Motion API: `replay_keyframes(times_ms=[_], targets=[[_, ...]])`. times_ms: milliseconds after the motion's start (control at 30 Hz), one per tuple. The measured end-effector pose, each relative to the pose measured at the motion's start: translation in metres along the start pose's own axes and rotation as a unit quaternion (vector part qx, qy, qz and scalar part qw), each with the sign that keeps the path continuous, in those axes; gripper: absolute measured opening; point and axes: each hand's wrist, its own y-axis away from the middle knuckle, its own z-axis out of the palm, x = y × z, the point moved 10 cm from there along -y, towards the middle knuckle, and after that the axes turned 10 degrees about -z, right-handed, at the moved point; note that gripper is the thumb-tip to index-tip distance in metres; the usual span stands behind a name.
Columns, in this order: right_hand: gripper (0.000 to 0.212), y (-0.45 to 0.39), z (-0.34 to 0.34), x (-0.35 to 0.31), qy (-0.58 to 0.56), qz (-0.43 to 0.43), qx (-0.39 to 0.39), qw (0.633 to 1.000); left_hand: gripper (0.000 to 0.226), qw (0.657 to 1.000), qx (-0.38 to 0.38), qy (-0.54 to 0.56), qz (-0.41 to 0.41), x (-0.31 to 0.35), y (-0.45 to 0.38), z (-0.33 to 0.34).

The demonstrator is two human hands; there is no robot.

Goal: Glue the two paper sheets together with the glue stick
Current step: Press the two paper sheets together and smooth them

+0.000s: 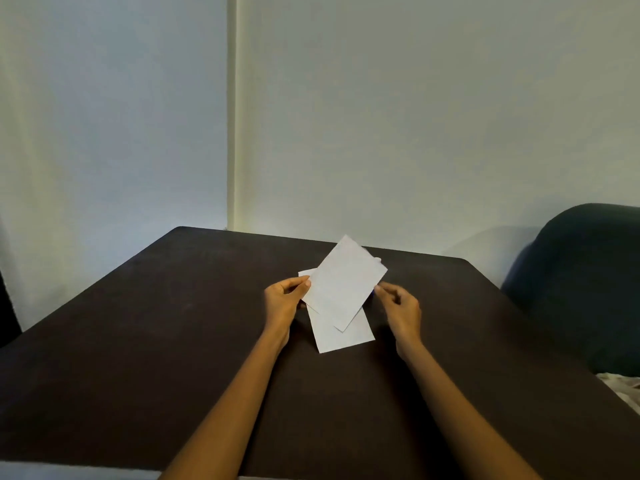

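Observation:
Two white paper sheets overlap near the middle of the dark table (173, 323). The upper sheet (346, 282) is tilted, its far corner raised, and my left hand (284, 299) pinches its left edge between thumb and fingers. The lower sheet (343, 336) lies flat beneath it, with its near half showing. My right hand (401, 306) hovers just right of the upper sheet, fingers curled, fingertips close to the sheet's right edge and holding nothing. Something small and pale peeks out behind the upper sheet's far right corner (377, 260); I cannot tell what it is. No glue stick is plainly visible.
A dark blue upholstered chair (585, 282) stands beyond the table's right edge. Pale cloth (623, 386) lies by the table's right side. Plain walls rise close behind the table's far edge.

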Motion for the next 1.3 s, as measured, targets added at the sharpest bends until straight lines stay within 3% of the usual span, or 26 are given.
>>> replay_keyframes(times_ms=[167,433,533,600,900,1133,1300], targets=[[0.011,0.009,0.009,0.009,-0.117,0.045,0.006,0.992,0.018,1.0,0.001,-0.02,0.006,0.0,0.001,0.001],[0.012,0.014,0.016,0.003,-0.229,0.064,-0.021,0.971,0.015,1.0,0.015,-0.011,0.009,0.0,0.0,-0.002],[0.015,0.016,0.025,0.001,-0.155,0.05,-0.067,0.984,0.015,1.0,0.008,-0.018,0.008,-0.001,-0.002,0.0],[0.017,0.015,0.025,0.002,-0.139,0.048,-0.059,0.987,0.012,1.0,0.004,-0.019,0.011,0.0,-0.001,0.002],[0.019,-0.001,0.009,0.012,-0.226,0.081,-0.024,0.97,0.012,0.998,-0.037,-0.045,0.036,0.007,0.0,0.011],[0.009,-0.006,0.024,0.014,-0.164,0.084,-0.058,0.981,0.031,0.999,-0.023,-0.008,-0.026,-0.003,-0.012,0.009],[0.007,-0.008,0.035,0.02,-0.137,0.11,-0.037,0.984,0.016,0.998,-0.046,0.028,-0.044,-0.006,-0.019,0.011]])
